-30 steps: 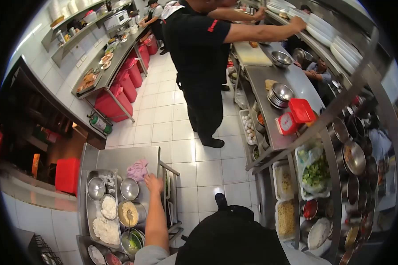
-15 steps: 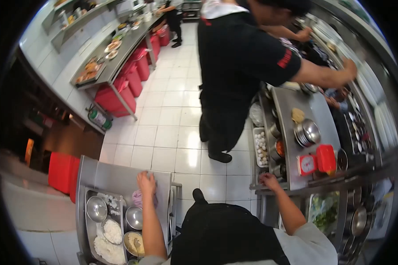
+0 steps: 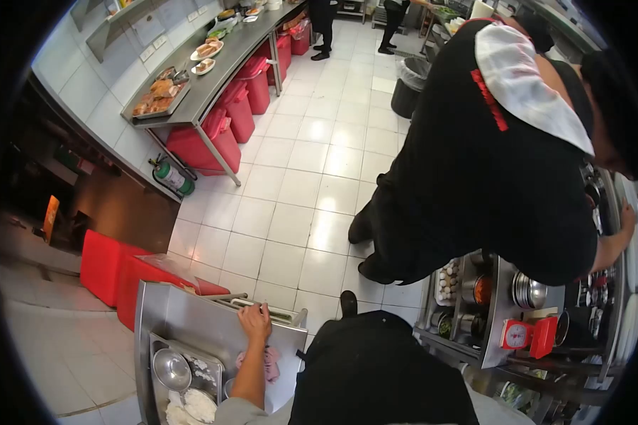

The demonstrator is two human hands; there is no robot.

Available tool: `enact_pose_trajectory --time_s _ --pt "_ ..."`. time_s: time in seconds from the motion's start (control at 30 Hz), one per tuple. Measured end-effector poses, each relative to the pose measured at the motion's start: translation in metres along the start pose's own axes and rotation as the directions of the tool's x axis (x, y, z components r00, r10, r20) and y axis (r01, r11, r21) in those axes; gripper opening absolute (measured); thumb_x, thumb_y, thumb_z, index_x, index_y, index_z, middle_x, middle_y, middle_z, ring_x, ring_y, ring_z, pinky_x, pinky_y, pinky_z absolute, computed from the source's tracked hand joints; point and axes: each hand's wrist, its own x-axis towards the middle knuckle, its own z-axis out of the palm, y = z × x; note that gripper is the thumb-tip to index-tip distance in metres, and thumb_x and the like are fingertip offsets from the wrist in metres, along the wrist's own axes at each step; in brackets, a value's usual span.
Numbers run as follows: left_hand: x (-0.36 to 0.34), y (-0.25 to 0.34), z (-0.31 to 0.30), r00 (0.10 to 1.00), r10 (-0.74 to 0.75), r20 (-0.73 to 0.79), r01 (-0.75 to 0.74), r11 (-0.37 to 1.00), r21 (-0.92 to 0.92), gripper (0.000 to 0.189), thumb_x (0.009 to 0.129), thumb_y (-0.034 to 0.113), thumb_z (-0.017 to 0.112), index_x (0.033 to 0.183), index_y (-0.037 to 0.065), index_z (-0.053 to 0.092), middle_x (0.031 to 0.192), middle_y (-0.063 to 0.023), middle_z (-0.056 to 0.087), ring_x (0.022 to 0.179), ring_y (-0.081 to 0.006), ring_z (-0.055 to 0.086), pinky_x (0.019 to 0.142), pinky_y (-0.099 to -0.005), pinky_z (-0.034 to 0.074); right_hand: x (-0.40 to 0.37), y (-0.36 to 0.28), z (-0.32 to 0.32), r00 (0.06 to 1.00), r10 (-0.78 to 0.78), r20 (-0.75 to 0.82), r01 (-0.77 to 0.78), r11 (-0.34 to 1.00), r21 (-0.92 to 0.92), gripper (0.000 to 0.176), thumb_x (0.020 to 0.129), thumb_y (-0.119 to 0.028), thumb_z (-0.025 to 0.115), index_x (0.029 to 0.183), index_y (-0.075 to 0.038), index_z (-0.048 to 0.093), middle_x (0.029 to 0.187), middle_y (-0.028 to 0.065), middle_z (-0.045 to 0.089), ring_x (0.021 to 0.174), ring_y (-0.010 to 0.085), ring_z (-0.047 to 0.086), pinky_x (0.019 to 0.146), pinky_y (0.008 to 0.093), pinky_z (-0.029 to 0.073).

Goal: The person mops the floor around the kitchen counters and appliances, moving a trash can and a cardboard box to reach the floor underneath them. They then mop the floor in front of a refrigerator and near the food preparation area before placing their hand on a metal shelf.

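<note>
My left hand (image 3: pixel 255 322) lies at the far edge of a steel table (image 3: pixel 184 319), fingers stretched out and apart, with nothing held. A crumpled pink cloth (image 3: pixel 270 364) sits beside my wrist. To the left of my forearm is a metal tray (image 3: pixel 218 366). It contains a metal bowl (image 3: pixel 171 369) and a heap of white food (image 3: pixel 200 405), partly cut off by the frame's bottom. My right hand is out of view.
A co-worker in black (image 3: pixel 489 191) leans over the right-hand counter. There stand a red scale (image 3: pixel 517 333), stacked bowls (image 3: pixel 526 290) and a tray of eggs (image 3: pixel 446 283). Red bins (image 3: pixel 205 147) line the left counter (image 3: pixel 198 88); a fire extinguisher (image 3: pixel 171 176) hangs nearby.
The view has turned and shifted. My right hand has left the frame. My left hand stays on the table, nearer its far edge. The co-worker is closer and bends lower over the right counter.
</note>
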Motion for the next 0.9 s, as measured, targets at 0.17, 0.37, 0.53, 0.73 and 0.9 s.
enact_pose_trajectory --time_s 0.17,0.37,0.53,0.73,0.9 --pt "0.001 0.006 -0.01 0.999 0.016 0.038 -0.016 1.0 0.015 0.022 0.092 0.023 0.062 0.084 0.005 0.07 0.081 -0.0116 0.068 0.083 -0.0306 0.06 0.088 -0.0445 0.039 -0.037 -0.193 -0.192 0.871 -0.455 -0.183 0.324 0.815 -0.48 0.024 0.084 -0.032 0.061 0.077 -0.011 0.07 0.079 0.0147 0.068 0.082 0.0314 0.069 0.072 0.0468 0.053" --pt "0.001 0.005 -0.012 0.991 0.072 0.113 -0.074 0.997 0.02 0.023 0.092 0.024 0.061 0.078 0.006 0.065 0.077 -0.0119 0.061 0.081 -0.0317 0.054 0.088 -0.0479 0.037 0.023 -0.32 -0.246 0.676 -0.619 -0.399 0.624 0.77 -0.136 0.028 0.087 -0.027 0.06 0.102 -0.006 0.071 0.106 0.0157 0.07 0.103 0.0316 0.067 0.087 0.0431 0.052" --pt "-0.015 -0.06 0.031 0.829 -0.301 0.471 0.415 0.896 -0.157 0.029 0.091 0.031 0.062 0.088 0.003 0.067 0.086 -0.0165 0.066 0.092 -0.0364 0.06 0.092 -0.0506 0.041 0.047 -0.354 -0.216 0.86 -0.353 -0.37 0.465 0.839 0.281 0.028 0.097 -0.024 0.056 0.107 -0.003 0.073 0.094 0.0052 0.071 0.089 0.0173 0.065 0.084 0.0363 0.051" --pt "0.106 -0.144 0.096 0.543 -0.095 0.834 0.292 0.953 -0.082 0.036 0.092 0.036 0.061 0.095 0.0 0.067 0.094 -0.0199 0.068 0.101 -0.0395 0.062 0.094 -0.0508 0.044 0.034 -0.471 -0.237 0.964 -0.259 -0.063 0.263 0.961 0.083 0.03 0.089 -0.03 0.061 0.1 -0.005 0.074 0.098 0.0148 0.072 0.096 0.0302 0.068 0.086 0.041 0.052" --pt "0.391 -0.181 0.176 0.359 -0.107 0.927 -0.156 0.972 0.173 0.053 0.093 0.047 0.061 0.11 -0.003 0.066 0.116 -0.0254 0.068 0.11 -0.0433 0.064 0.096 -0.0502 0.051 0.098 -0.549 -0.244 0.994 0.087 -0.058 0.009 0.477 0.879 0.031 0.093 -0.031 0.066 0.09 -0.002 0.073 0.082 0.0101 0.072 0.075 0.0206 0.068 0.074 0.0343 0.054"
